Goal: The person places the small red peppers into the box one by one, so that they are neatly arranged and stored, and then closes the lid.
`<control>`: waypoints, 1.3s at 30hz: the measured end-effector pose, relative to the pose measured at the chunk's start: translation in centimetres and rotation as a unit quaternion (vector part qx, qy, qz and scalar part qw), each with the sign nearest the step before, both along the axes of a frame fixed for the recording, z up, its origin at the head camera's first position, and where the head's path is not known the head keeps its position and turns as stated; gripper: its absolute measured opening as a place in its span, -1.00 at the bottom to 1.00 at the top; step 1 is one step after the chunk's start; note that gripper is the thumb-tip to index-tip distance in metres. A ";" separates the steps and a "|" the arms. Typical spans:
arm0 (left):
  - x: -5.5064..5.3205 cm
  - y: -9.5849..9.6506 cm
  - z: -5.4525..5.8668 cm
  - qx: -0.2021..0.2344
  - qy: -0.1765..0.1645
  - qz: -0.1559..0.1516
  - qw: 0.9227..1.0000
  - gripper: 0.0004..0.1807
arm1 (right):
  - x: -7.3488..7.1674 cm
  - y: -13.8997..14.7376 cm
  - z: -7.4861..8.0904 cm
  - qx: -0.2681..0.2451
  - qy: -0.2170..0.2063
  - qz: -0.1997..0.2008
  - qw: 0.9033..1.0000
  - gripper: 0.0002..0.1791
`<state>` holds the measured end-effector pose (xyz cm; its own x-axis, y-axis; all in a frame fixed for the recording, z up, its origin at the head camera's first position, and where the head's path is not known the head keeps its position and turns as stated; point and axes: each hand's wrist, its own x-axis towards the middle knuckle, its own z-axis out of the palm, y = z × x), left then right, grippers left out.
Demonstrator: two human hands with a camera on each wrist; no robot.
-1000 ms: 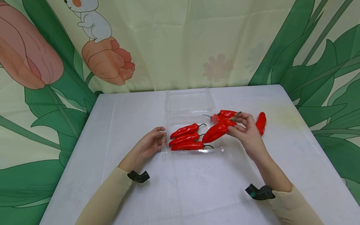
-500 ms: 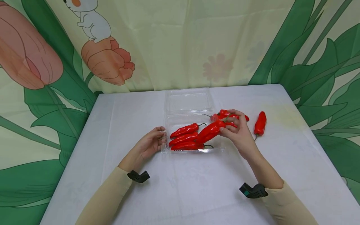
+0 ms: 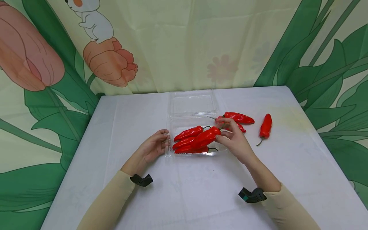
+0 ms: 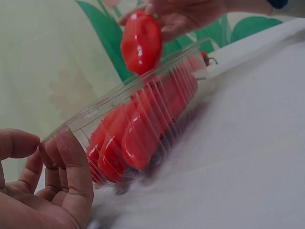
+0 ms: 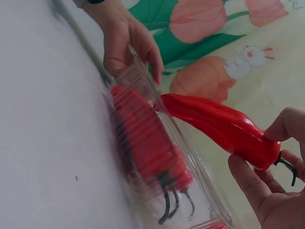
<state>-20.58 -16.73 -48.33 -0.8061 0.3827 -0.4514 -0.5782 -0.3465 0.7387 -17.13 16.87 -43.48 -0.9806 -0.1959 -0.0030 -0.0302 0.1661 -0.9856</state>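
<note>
My right hand [image 3: 234, 140] pinches a red pepper [image 3: 206, 136] near its stem end. In the right wrist view that pepper [image 5: 221, 126] slants over the rim of a clear plastic container [image 5: 193, 164], its tip toward the inside. Three red peppers lie side by side in the container, the nearest pepper [image 3: 191, 149] along the front wall; the held one partly hides them. At the container's left edge my left hand [image 3: 155, 146] grips the rim. The left wrist view has that thumb and fingers [image 4: 71, 157] pinching the rim.
The container's clear lid [image 3: 193, 103] lies folded back behind it. Right of the container are two more peppers, the rear pepper [image 3: 239, 118] in full view and the other partly behind my right hand. Farther right a single pepper [image 3: 266, 126] lies on the white-covered table [image 3: 201, 195].
My right hand has carried the pepper left and slightly down, over the peppers in the container. The peppers on the right have come more into view. My left hand has stayed at the rim.
</note>
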 end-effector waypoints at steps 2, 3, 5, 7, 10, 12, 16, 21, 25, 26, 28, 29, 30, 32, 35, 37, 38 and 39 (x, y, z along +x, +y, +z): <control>0.0 0.0 0.0 0.001 0.001 0.000 1.000 -0.83 | 0.0 -0.4 -0.2 0.011 0.004 0.008 1.000 -0.30; 0.0 0.0 0.0 0.000 0.001 0.000 1.000 -0.83 | -0.1 -0.5 -0.2 0.014 0.004 0.011 1.000 -0.31; 0.0 0.1 0.0 0.000 0.002 0.000 1.000 -0.83 | -0.1 -0.8 -0.3 0.019 0.005 0.016 1.000 -0.33; 0.0 0.1 0.0 0.000 0.002 0.000 1.000 -0.82 | -0.1 -1.1 -0.4 0.029 0.004 0.019 0.999 -0.35; 0.0 0.2 -0.1 -0.002 0.001 0.001 1.000 -0.81 | -0.1 -1.2 -0.5 0.054 0.004 0.028 0.998 -0.41; 0.0 0.2 -0.1 -0.003 0.001 0.002 1.000 -0.80 | -0.1 -1.2 -0.5 0.074 0.003 0.037 0.997 -0.45; 0.0 0.2 -0.2 -0.006 -0.001 0.005 1.000 -0.80 | 0.0 -1.1 -0.7 0.109 0.000 0.058 0.992 -0.50; -0.1 0.2 -0.2 -0.005 -0.004 0.006 1.000 -0.80 | 0.0 -1.0 -0.8 0.133 0.001 0.088 0.987 -0.59; -0.1 0.2 -0.2 -0.006 -0.003 0.005 1.000 -0.80 | 0.1 -1.1 -0.6 0.170 -0.003 0.105 0.980 -0.63; -0.1 0.2 -0.2 -0.006 -0.002 0.005 1.000 -0.80 | 0.1 -1.1 -0.5 0.184 -0.004 0.104 0.977 -0.64; -0.1 0.2 -0.2 -0.004 -0.004 0.004 1.000 -0.80 | 0.2 -1.0 -0.2 0.203 -0.004 0.096 0.974 -0.66; -0.1 0.2 -0.2 -0.003 -0.004 0.004 1.000 -0.80 | 0.2 -1.0 -0.1 0.210 -0.005 0.090 0.973 -0.68; -0.1 0.2 -0.1 -0.003 -0.003 0.004 1.000 -0.80 | 0.3 -0.9 0.0 0.216 -0.005 0.085 0.973 -0.69; -0.1 0.2 -0.1 -0.001 -0.002 0.003 1.000 -0.80 | 0.3 -0.8 0.2 0.217 -0.007 0.081 0.973 -0.70; -0.1 0.2 -0.1 0.000 -0.003 0.003 1.000 -0.81 | 0.3 -0.8 0.4 0.213 -0.006 0.080 0.974 -0.69; -0.1 0.1 -0.1 0.001 -0.004 0.003 1.000 -0.82 | 0.2 -0.9 0.4 0.212 -0.006 0.080 0.974 -0.66; -0.1 0.1 -0.1 0.001 -0.005 0.003 1.000 -0.82 | 0.2 -0.9 0.4 0.212 -0.005 0.080 0.974 -0.64; -0.1 0.1 -0.1 0.001 -0.005 0.003 1.000 -0.82 | 0.2 -0.9 0.4 0.212 -0.004 0.079 0.974 -0.63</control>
<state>-20.64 -16.61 -48.45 -0.8037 0.3790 -0.4588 -0.5837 -0.3522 0.7316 -16.93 15.99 -43.09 -0.9381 -0.3234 -0.1238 -0.0809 0.5524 -0.8297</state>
